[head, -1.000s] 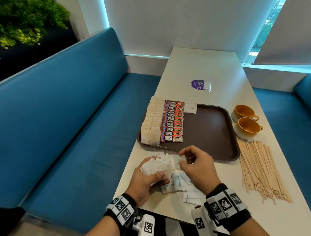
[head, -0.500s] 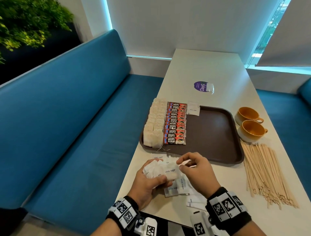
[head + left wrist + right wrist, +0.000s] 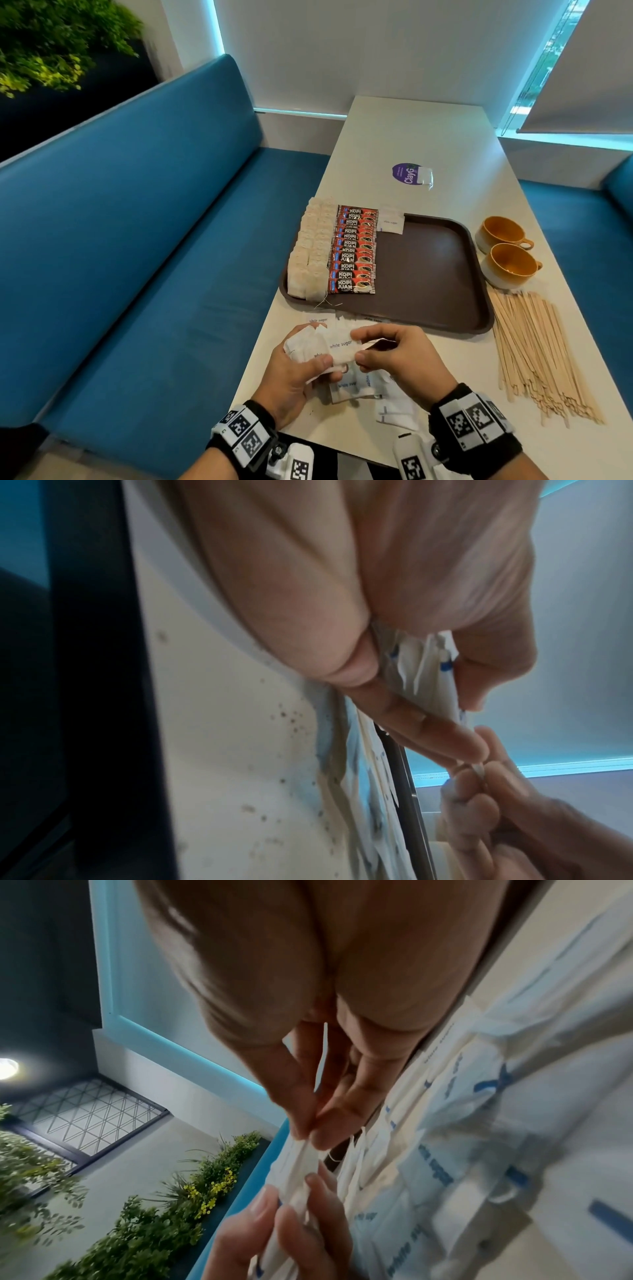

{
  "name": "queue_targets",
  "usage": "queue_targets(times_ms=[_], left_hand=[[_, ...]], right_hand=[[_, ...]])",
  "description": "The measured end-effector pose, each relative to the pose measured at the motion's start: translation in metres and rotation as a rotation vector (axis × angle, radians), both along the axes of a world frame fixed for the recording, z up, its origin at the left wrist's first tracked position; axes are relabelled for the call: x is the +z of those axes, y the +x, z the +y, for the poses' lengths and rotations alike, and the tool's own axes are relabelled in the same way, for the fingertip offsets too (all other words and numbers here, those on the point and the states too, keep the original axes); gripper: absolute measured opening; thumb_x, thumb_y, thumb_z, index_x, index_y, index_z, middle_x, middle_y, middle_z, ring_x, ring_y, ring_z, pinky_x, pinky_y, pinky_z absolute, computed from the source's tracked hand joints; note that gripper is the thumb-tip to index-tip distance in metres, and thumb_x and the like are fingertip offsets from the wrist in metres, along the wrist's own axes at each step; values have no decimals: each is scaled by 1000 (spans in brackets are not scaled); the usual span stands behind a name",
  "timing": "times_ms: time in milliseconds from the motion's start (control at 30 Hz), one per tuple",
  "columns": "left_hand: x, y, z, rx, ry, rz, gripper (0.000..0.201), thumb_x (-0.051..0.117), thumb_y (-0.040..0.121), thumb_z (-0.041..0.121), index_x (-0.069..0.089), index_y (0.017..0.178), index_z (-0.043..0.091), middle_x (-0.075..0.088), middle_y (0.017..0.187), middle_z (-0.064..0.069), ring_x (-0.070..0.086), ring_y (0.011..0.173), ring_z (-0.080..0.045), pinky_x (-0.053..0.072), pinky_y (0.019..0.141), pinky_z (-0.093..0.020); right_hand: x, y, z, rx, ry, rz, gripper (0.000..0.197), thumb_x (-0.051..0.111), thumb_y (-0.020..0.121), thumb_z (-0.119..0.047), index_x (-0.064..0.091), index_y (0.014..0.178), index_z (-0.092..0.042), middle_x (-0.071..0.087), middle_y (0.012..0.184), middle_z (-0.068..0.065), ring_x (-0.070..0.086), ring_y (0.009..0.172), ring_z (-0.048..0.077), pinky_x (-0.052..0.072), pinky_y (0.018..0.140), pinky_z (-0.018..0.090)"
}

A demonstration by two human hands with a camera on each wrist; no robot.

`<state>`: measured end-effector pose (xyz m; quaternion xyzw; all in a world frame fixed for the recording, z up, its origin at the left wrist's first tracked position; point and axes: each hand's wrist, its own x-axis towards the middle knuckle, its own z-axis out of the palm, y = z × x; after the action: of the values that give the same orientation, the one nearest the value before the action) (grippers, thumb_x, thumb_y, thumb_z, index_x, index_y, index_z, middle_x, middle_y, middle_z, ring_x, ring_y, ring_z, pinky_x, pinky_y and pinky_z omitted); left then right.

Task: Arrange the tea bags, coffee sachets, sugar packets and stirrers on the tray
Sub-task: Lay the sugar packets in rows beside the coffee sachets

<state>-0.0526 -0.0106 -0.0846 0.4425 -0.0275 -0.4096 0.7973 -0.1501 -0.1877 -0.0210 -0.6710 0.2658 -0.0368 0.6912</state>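
- Table (image 3: 428, 137): long, cream-coloured, running near to far.
- Brown tray (image 3: 428, 274): centre of table.
- Two orange cups (image 3: 507, 246): just right of the tray.
- Wooden stirrers (image 3: 534, 353): loose pile, near right.
- Loose white sugar packets (image 3: 356, 387): near edge.
- Purple round sticker (image 3: 407, 173): beyond the tray.
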Motion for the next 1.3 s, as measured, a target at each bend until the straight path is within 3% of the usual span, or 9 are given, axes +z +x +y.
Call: queue_targets(times_ms=[167, 367, 467, 533, 667, 833, 933, 1100, 1300], left_hand=[[0, 2, 0, -7, 15, 2, 73, 87, 66, 1, 56, 132, 8, 66, 124, -29, 68, 107, -44, 62, 70, -43], [3, 4, -2, 31, 3, 65, 65, 80, 76, 5, 54, 135, 9, 65, 130, -29, 67, 108, -46, 64, 69, -40], [4, 5, -1, 45, -1, 89, 73, 87, 68, 11, 56, 135, 9, 64, 130, -29, 66, 110, -48, 63, 74, -42], [2, 6, -1, 44, 9, 83, 77, 87, 65, 11, 55, 136, 8, 62, 130, -31, 65, 110, -50, 62, 77, -43], [2, 5, -2, 43, 32, 61, 71, 87, 62, 12, 61, 129, 12, 67, 123, -26, 70, 104, -41, 62, 76, -42], [1, 7, -2, 39, 40, 67, 61, 86, 67, 12, 66, 124, 15, 67, 125, -24, 68, 107, -43, 62, 77, -42], [1, 8, -2, 22, 55, 73, 62, 86, 68, 12, 65, 125, 16, 65, 127, -26, 67, 109, -48, 62, 78, -43], [4, 8, -2, 15, 53, 86, 61, 86, 67, 9, 65, 125, 15, 67, 124, -26, 69, 104, -46, 62, 78, -45], [4, 8, -3, -4, 84, 98, 62, 75, 75, -2, 56, 133, 10, 67, 123, -28, 69, 101, -48, 62, 74, -44]], right_hand=[[-5, 2, -1, -2, 20, -17, 33, 80, 76, 13, 79, 102, -6, 79, 90, 9, 73, 70, 22, 58, 68, 23], [-5, 10, -14, -21, 26, -55, 35, 82, 73, 12, 81, 100, -9, 77, 92, 15, 74, 77, 28, 61, 74, 30], [4, 18, -36, -37, -5, -69, 33, 83, 73, 9, 81, 99, -10, 76, 94, 20, 75, 82, 30, 62, 77, 31], [13, 28, -58, -45, -79, -80, 31, 85, 72, 5, 82, 98, -13, 76, 92, 15, 75, 81, 27, 62, 77, 30], [32, 62, -114, -191, -147, -131, 30, 81, 74, 11, 77, 100, -4, 71, 94, 15, 71, 81, 20, 62, 71, 23], [26, 115, -181, -314, -130, -58, 23, 81, 78, 7, 76, 95, -7, 75, 101, 17, 75, 85, 27, 64, 79, 34], [5, 145, -209, -329, -172, 39, 22, 85, 76, 3, 78, 90, -12, 77, 102, 15, 76, 80, 23, 63, 77, 30], [-15, 174, -222, -275, -282, 150, 22, 85, 77, -1, 78, 89, -17, 74, 103, 6, 74, 90, 22, 63, 81, 31], [-24, 193, -224, -209, -490, 317, 21, 88, 77, -10, 80, 95, -17, 76, 95, 7, 75, 89, 25, 63, 84, 36]])
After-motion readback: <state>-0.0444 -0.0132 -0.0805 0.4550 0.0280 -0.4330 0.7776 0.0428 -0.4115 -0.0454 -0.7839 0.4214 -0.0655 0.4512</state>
